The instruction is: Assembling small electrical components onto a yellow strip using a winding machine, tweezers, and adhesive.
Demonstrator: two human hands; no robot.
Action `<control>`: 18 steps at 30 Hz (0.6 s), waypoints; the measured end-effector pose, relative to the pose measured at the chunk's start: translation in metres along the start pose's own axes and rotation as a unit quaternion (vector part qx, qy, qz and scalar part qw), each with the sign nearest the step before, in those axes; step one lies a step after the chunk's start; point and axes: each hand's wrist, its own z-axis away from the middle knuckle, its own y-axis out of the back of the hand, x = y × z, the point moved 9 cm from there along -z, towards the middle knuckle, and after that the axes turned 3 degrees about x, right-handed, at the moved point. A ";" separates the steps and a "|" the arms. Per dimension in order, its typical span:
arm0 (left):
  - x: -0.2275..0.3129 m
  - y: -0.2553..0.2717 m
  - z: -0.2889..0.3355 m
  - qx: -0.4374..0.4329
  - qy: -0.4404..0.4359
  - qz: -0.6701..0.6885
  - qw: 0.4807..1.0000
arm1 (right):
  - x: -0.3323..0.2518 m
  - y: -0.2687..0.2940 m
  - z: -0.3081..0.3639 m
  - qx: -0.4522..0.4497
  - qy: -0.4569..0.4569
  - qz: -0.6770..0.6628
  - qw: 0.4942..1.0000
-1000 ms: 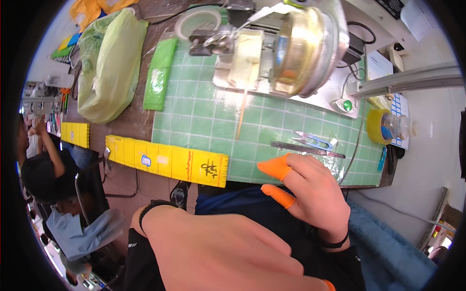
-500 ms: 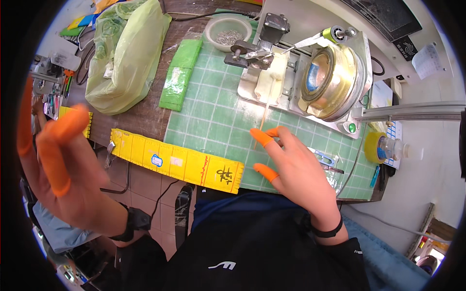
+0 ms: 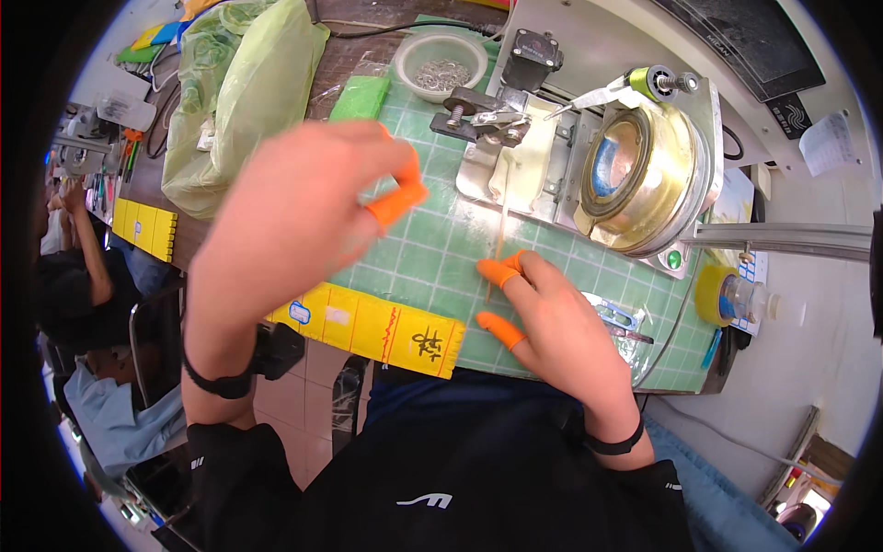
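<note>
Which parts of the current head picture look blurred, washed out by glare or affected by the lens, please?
In the head view, the left hand is smeared, the right hand clearer; also in the head view, pale glare lies on the green gridded mat beside the metal base plate, and the fisheye lens leaves dark, rounded corners.

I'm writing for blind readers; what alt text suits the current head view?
A blurred left hand with curled fingers and an open right hand, both in orange finger cots, over a green gridded mat; a thin stick is near the right hand. Beyond are a round golden drum and a bowl of metal pieces.
</note>
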 end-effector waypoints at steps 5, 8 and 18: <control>0.020 -0.067 0.011 -0.079 -0.046 -0.002 0.996 | 0.006 -0.003 0.001 -0.012 0.004 -0.016 1.000; 0.024 -0.082 0.006 -0.070 -0.032 -0.005 0.997 | 0.006 -0.001 0.000 -0.019 0.015 -0.020 0.999; 0.014 -0.085 0.004 -0.051 -0.007 0.033 0.998 | 0.009 0.002 0.002 -0.015 0.030 -0.027 0.999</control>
